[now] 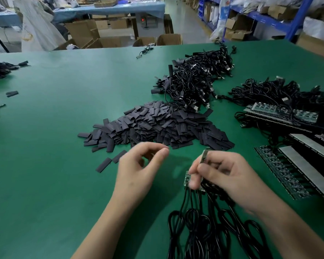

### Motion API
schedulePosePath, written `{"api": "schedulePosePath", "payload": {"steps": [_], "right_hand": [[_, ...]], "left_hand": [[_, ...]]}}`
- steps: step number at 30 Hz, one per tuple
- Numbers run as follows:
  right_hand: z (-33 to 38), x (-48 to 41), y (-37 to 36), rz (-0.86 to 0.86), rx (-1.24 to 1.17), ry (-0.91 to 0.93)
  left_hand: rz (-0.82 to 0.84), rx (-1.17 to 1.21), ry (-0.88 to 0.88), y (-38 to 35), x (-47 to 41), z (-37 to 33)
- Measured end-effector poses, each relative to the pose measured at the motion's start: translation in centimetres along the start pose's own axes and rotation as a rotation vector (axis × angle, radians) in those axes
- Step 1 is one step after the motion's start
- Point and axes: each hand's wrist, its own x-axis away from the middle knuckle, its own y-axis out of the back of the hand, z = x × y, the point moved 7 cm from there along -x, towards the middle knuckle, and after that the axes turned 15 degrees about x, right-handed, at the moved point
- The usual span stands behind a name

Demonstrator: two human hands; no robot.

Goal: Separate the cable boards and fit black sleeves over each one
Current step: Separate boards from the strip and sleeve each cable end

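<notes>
My right hand (223,174) grips a bunch of small green cable boards (187,179), one board sticking up between thumb and finger (204,156). Their black cables (204,227) hang down toward me in loops. My left hand (138,169) hovers just left of them over the green table, fingers curled and apart; it is blurred and I see nothing in it. A big heap of flat black sleeves (157,126) lies just beyond both hands, with a few loose sleeves (104,164) near my left hand.
A pile of sleeved black cables (198,81) lies behind the sleeve heap. Strips of joined boards with cables (284,113) and panels (295,171) fill the right side. Small dark piles sit at the far left edge (0,69). Cardboard boxes and shelving stand beyond the table.
</notes>
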Motion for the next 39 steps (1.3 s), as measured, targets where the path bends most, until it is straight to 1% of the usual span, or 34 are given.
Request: {"api": "schedulePosePath", "payload": {"steps": [2,3,4,6,7,9,11,13,15,18,20,22,25,26,28,30,32,34,37,39], "right_hand": [[-0.2,0.3,1.1,-0.024,-0.222,-0.024],[-0.4,0.4,1.4,-0.023,-0.318,-0.032],[-0.4,0.5,1.7,-0.025,-0.384,-0.032],[-0.3,0.5,2.0,-0.057,-0.393,-0.026],[-0.3,0.4,2.0,-0.081,-0.342,-0.027],[-0.3,0.5,1.9,-0.115,-0.149,-0.054],[-0.3,0.6,1.3,-0.129,0.134,-0.08],[-0.1,0.6,0.3,-0.136,0.393,-0.068],[-0.2,0.6,-0.8,-0.115,0.535,-0.074],[-0.8,0.5,-1.5,-0.088,0.557,-0.103],[-0.9,0.6,-1.1,-0.113,0.524,-0.105],[-0.8,0.6,-0.7,-0.154,0.502,-0.093],[-0.6,0.6,-0.8,-0.145,0.456,-0.084],[-0.6,0.6,-0.9,-0.129,0.439,-0.082],[-0.6,0.6,-1.0,-0.103,0.407,-0.088],[-0.9,0.5,-0.8,-0.094,0.37,-0.114],[-1.3,0.5,-0.5,-0.109,0.352,-0.135],[-1.6,0.5,-0.3,-0.151,0.358,-0.152],[-2.0,0.6,-0.3,-0.198,0.364,-0.176],[-2.0,0.5,-0.3,-0.195,0.342,-0.176]], "left_hand": [[-0.139,-0.445,0.01,2.3,-0.5,0.8],[-0.18,-0.634,0.052,3.4,-0.6,1.4],[-0.208,-0.748,0.102,4.4,-0.8,2.0],[-0.232,-0.807,0.174,5.9,-1.0,2.9],[-0.238,-0.804,0.17,6.2,-1.1,3.0],[-0.239,-0.818,0.118,6.3,-1.3,2.8],[-0.236,-0.816,0.086,6.1,-1.3,2.6],[-0.23,-0.806,0.081,6.1,-1.4,2.6],[-0.215,-0.773,0.064,6.0,-1.5,2.6],[-0.161,-0.671,0.02,5.3,-1.5,2.1],[-0.094,-0.522,0.028,4.3,-1.4,1.7],[0.04,-0.266,0.087,2.5,-1.2,1.6],[0.292,0.231,0.22,-1.6,0.2,1.2],[0.35,0.335,0.23,-2.7,0.8,1.1],[0.399,0.425,0.219,-4.2,1.5,1.0],[0.382,0.428,0.195,-4.6,1.6,1.2],[0.324,0.385,0.151,-4.3,1.5,1.2],[0.278,0.224,0.015,-3.7,1.3,0.6],[0.293,-0.072,-0.257,-3.7,1.5,-0.8],[0.284,-0.133,-0.332,-3.7,1.6,-1.3]]}}
